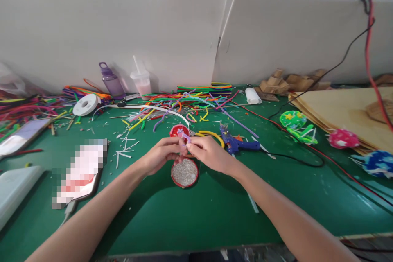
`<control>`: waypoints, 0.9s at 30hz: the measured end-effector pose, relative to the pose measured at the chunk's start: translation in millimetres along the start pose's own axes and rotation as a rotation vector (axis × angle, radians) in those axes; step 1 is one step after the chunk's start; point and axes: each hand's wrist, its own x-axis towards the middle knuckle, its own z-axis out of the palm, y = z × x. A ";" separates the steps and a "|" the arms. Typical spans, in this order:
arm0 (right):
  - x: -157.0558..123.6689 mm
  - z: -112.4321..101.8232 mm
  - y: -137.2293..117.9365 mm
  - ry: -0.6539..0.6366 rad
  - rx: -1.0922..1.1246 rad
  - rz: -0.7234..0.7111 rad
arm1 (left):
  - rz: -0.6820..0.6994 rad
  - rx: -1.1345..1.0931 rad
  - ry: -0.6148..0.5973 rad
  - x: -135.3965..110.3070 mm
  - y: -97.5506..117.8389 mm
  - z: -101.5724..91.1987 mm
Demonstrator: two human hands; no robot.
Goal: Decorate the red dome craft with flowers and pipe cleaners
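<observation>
My left hand (162, 153) and my right hand (210, 153) meet over the middle of the table, fingertips closed in a pinch. Between them is a short purple pipe cleaner (186, 137), bent into a curve. Just behind the fingers lies a small red round piece (175, 130), partly hidden by my left hand. Directly below the hands, a round disc (184, 172) filled with pale beads and edged in red lies on the table. To the right of my right hand, a blue glue gun (238, 141) lies beside a yellow curved strip (211, 134).
Loose pipe cleaners (184, 100) litter the back of the green table (147, 225). A white ribbon roll (86, 105), a purple bottle (112, 82), a drink cup (141, 82) and a phone (84, 168) are leftward. Colourful craft pieces (342, 138) and brown paper (334, 108) lie right.
</observation>
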 end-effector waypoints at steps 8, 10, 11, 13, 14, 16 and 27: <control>-5.3 0.9 2.3 0.006 -0.525 -0.420 | -0.220 -0.305 -0.175 1.2 -4.2 -11.3; -4.1 -3.4 2.6 0.031 -0.558 -0.389 | -0.200 -0.324 -0.120 2.3 -4.7 -11.3; -3.2 -6.8 2.9 0.060 -0.568 -0.338 | -0.173 -0.331 -0.075 2.9 -4.7 -11.2; -1.1 -14.7 5.0 0.154 -0.603 -0.205 | -0.087 -0.362 0.024 4.1 -4.5 -12.0; -0.2 -18.0 6.9 0.199 -0.643 -0.138 | -0.040 -0.380 0.067 4.7 -4.6 -12.9; 1.0 -21.0 12.1 0.219 -0.771 -0.034 | 0.030 -0.398 0.136 6.0 -5.3 -15.4; 5.7 7.5 19.3 0.146 -1.095 0.160 | 0.052 -0.224 0.206 9.8 -12.5 -12.1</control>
